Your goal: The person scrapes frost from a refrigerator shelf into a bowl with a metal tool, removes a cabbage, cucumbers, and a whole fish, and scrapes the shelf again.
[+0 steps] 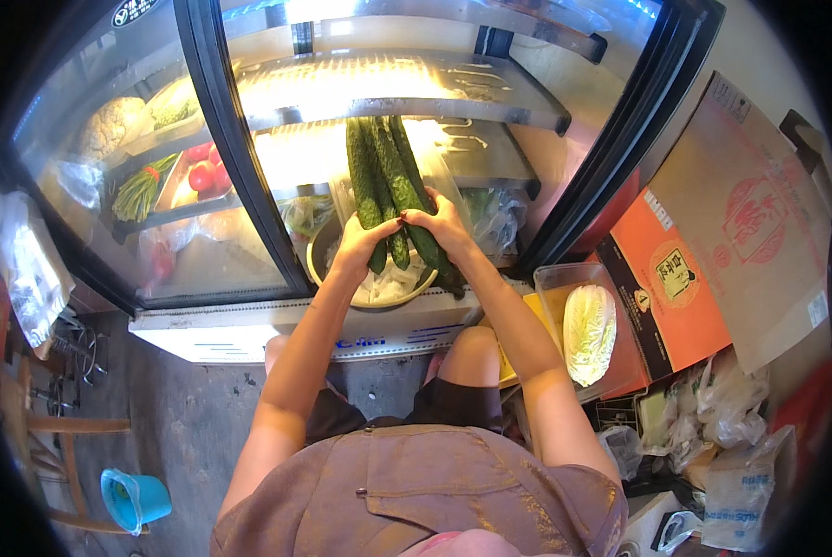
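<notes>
Several long green cucumbers (387,177) lie side by side between my two hands, at the opening of a glass-fronted display fridge (416,111). My left hand (362,245) grips the bunch from the left, and my right hand (447,224) wraps around its right side. The thumbs nearly meet on top. Beneath the cucumbers is a clear plastic tray (451,182), partly hidden by them. Below my hands a round pale-rimmed bowl (311,259) holds whitish pieces (386,285) that I cannot identify.
A napa cabbage (590,335) lies in a clear plastic container (621,376) at the right, beside orange and brown cardboard boxes (667,278). Behind the left glass are tomatoes (203,175), green stalks (139,189) and a cauliflower (113,125). A blue bin (153,500) stands on the floor.
</notes>
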`<state>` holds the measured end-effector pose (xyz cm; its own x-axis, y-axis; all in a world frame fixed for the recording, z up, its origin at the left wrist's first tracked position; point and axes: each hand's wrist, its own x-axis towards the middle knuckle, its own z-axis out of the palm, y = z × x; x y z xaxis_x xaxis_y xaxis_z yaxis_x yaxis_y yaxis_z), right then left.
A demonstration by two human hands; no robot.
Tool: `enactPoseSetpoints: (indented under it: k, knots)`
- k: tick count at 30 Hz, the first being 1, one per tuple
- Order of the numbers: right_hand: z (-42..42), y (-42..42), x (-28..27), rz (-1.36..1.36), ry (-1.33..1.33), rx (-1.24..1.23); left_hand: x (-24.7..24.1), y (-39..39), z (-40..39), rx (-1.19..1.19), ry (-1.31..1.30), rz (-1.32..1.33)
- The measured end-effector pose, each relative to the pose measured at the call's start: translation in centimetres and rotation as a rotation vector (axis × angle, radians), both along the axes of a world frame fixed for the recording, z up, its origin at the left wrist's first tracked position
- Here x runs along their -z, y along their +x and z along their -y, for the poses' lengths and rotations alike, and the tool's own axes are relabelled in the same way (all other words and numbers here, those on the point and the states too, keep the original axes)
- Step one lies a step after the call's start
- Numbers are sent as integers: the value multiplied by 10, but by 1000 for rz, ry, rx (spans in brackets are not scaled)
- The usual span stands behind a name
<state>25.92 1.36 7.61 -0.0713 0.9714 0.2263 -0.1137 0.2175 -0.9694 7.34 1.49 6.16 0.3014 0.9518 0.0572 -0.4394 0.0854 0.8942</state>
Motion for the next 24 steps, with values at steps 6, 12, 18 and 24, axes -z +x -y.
enactPoseSetpoints:
  k: [6, 12, 18, 24]
  knots:
    - [7, -3, 17, 192, 98, 96, 27, -8, -6, 4, 33, -57]
    - [25, -13, 14, 291, 164, 133, 43, -19, -6, 47, 14, -29]
    - [31, -16, 24, 282, 153, 143, 50, -22, 3, 103, -25, 47]
    - [36, -17, 26, 320, 173, 154, 51, -24, 7, 128, -8, 62]
